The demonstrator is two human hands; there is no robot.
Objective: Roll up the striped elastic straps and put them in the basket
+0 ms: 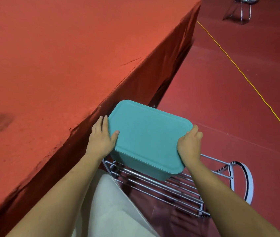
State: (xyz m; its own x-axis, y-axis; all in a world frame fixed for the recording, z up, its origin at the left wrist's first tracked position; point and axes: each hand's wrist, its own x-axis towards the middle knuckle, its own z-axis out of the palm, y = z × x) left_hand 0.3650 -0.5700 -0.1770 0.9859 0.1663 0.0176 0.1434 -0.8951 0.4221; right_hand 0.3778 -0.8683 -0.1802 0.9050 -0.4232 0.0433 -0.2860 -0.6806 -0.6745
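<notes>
Our left hand [101, 139] and right hand [189, 146] each grip one short end of the teal lidded basket [149, 134], fingers curled round its rim, to keep it level over the wire rack [161, 185]. The basket is just beside the table [50, 65] edge. We see no straps. A red cloth covers the table. Farther off are the red floor [238, 117], a yellow cord [238, 69] and a chair [243, 7].
</notes>
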